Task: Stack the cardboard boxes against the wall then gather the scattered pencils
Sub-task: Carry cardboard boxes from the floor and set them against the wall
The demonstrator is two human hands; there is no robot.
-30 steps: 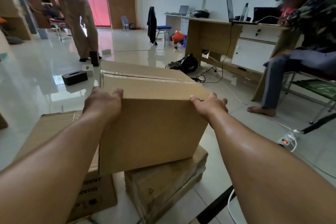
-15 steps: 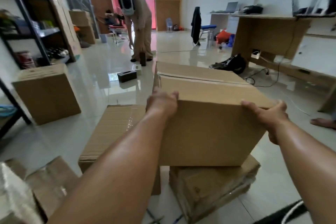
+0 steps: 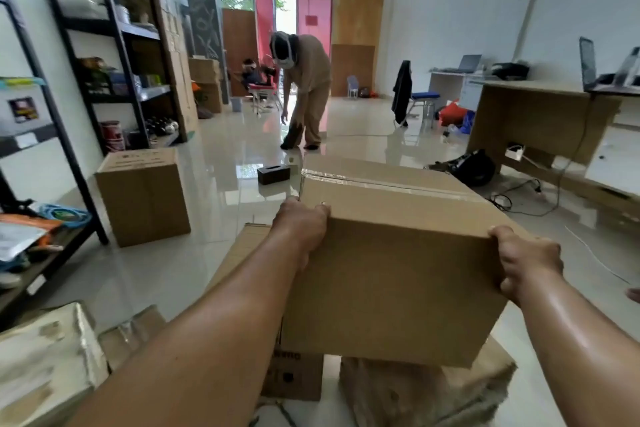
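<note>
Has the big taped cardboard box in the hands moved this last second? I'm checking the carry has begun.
Cannot tell: the taped cardboard box overlaps the wrapped box below as before; mostly the camera turned left.

Small office doubling as a stockroom, probably. Evidence: wooden desk (image 3: 540,114) on the right with a laptop (image 3: 588,64) on it, 2nd laptop (image 3: 468,63) on a white desk behind. Black metal shelving (image 3: 114,45) along the left wall, loaded with tins and packets; labels too blurred to read. Cardboard boxes (image 3: 143,196) on a glossy tiled floor (image 3: 225,218). Glass front with red doors (image 3: 313,19) at the far end.
</note>
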